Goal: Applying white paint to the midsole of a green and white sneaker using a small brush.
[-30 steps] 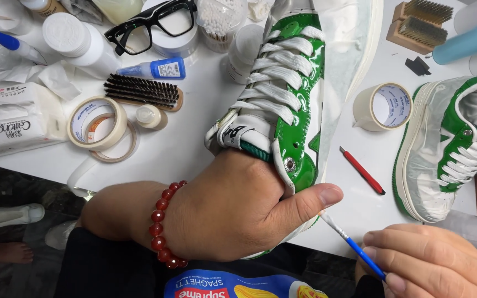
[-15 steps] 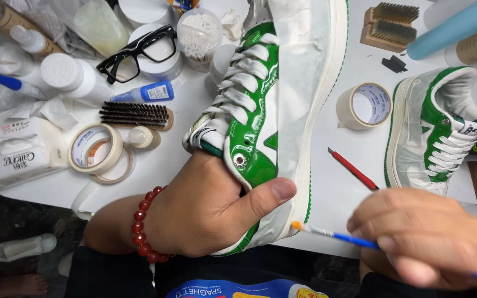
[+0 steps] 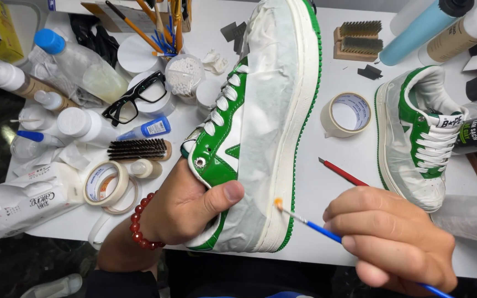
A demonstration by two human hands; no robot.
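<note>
The right hand (image 3: 393, 237) pinches a thin blue brush (image 3: 327, 233), its orange tip touching the masked shoe's (image 3: 266, 132) cream sole. The left hand (image 3: 186, 207) clamps the shoe's heel at the worktop's (image 3: 354, 160) near edge. Good practice: light strokes, shoe braced, paint kept off the tape. A cup (image 3: 183, 74) at the far edge holds white swabs; a holder (image 3: 167, 16) carries brushes.
</note>
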